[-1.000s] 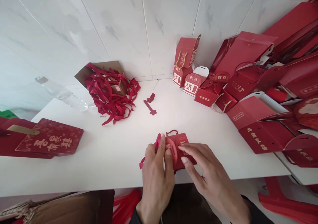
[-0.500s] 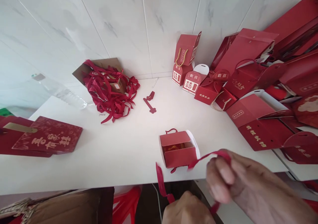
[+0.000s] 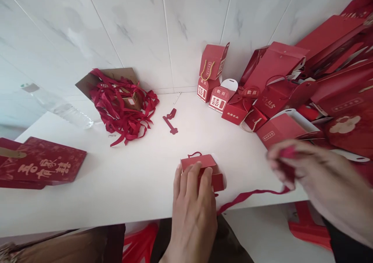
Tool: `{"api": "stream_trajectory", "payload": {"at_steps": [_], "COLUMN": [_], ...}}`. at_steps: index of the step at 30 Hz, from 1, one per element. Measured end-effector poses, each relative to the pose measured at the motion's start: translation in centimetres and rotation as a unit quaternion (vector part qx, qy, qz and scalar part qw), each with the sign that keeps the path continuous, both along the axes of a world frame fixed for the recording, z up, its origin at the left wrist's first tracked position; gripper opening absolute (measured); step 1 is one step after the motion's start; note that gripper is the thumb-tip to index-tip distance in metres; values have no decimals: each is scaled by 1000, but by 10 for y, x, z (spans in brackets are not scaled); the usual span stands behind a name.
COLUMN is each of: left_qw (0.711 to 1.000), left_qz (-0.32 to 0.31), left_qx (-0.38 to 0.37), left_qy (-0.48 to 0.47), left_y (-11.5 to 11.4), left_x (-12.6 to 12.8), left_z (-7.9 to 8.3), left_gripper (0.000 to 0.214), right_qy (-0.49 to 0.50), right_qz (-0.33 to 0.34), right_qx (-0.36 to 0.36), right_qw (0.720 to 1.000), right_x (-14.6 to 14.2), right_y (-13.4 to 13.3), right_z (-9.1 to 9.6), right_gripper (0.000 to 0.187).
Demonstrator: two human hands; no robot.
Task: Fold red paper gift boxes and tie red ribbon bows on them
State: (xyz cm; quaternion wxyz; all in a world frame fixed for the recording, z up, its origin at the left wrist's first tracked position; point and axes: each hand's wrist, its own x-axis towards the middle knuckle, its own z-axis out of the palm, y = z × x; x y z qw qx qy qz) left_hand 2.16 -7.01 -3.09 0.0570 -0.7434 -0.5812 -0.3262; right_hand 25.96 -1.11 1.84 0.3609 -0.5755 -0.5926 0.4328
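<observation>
My left hand (image 3: 194,201) lies over a small red gift box (image 3: 218,182) near the table's front edge, its fingers curled across the top flaps; the thumb is hidden. A red cord handle shows at the box's back. To the right, my right hand (image 3: 287,164) is closed on a red ribbon (image 3: 247,195) and blurred by motion. From that hand the ribbon trails left along the table edge to beside my left wrist; its far end is hidden there.
A carton (image 3: 83,86) overflows with tangled red ribbons (image 3: 122,117). Red gift boxes crowd the right side (image 3: 288,96), and a red bag (image 3: 55,164) lies at left. A key-shaped red tag (image 3: 170,125) sits mid-table; a plastic bottle (image 3: 61,109) is near the wall.
My left hand has moved from below the table edge, where it was by the ribbon, onto the box. My right hand has swung right and up, drawing the ribbon out long.
</observation>
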Motion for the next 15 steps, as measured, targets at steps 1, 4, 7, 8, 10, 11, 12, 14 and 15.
{"api": "stream_trajectory", "payload": {"at_steps": [1, 4, 7, 8, 10, 11, 12, 14, 15], "left_qw": [1000, 1000, 1000, 1000, 1000, 1000, 1000, 1000, 1000], "left_qz": [-11, -21, -22, -22, -20, -19, -17, -11, -8], "left_qx": [-6, -9, -6, -7, -9, -9, -8, 0, 3], "left_qy": [5, -10, -18, -17, -11, -10, -10, -10, -10], "left_y": [5, 13, 15, 15, 15, 16, 16, 17, 17], "left_x": [-2, -4, -1, 0, 2, 4, 5, 6, 6], "left_z": [-3, -7, -6, -6, -6, -7, -8, -9, -10], "left_gripper": [45, 46, 42, 39, 35, 34, 34, 35, 37], "right_qy": [5, -17, -5, 12, 46, 58, 63, 59, 53], "right_qz": [30, 90, 87, 82, 87, 94, 100, 113, 114], "right_qx": [-40, -131, -162, -168, -189, -204, -217, -231, -234], "right_qw": [999, 987, 983, 982, 977, 973, 969, 964, 964], "right_x": [-12, -39, -45, -44, -42, -41, -41, -42, -43], "right_y": [1, 3, 3, 3, 3, 3, 3, 4, 4], "right_z": [-2, -11, -22, -25, -29, -30, -31, -31, -31], "right_gripper": [39, 49, 47, 46, 44, 44, 45, 48, 51]}}
